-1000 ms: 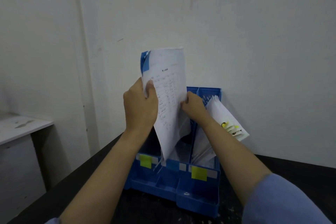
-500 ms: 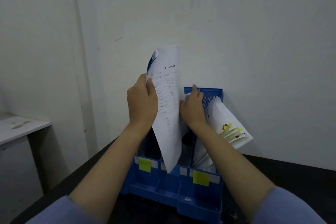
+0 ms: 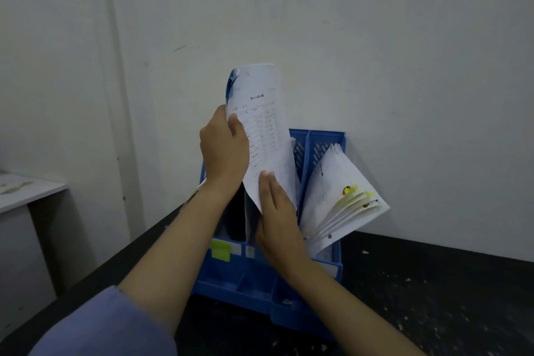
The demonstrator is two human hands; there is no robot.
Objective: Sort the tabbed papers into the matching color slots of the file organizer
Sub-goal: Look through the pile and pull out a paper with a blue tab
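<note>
Nearest the camera, two bare forearms reach out from blue sleeves (image 3: 109, 324) over a dark desk (image 3: 433, 298) flecked with pale specks. On it stands one blue organizer (image 3: 318, 139), with small trays along its front and upright slots behind. One yellow label (image 3: 221, 250) shows on the front of the left slot; beside it sit two pale labels, and any label further right is hidden by the right arm.

The right hand (image 3: 277, 211) lies with straight fingers pressed together against the lower part of a sheet (image 3: 265, 136), steadying it rather than pinching it. The left hand (image 3: 224, 150) pinches the sheet's left edge, thumb on the printed face, fingers curled behind. The sheet is upright and slightly bowed, its lower corner pointing down into the middle slot; a blue tab (image 3: 231, 81) shows at its top left corner. It may be more than one leaf; I cannot tell.

In the right slot one fanned stack (image 3: 341, 205) leans out to the right, with about four yellow tabs (image 3: 351, 189) along its edge.

Judged from this, the step in hand is filing the blue-tabbed sheet. The next move calls for lowering it straight into the slot, the right hand guiding the bottom edge so it does not buckle or catch.

Behind stands a plain white wall (image 3: 404, 52); at far left, one pale counter (image 3: 26, 191).
</note>
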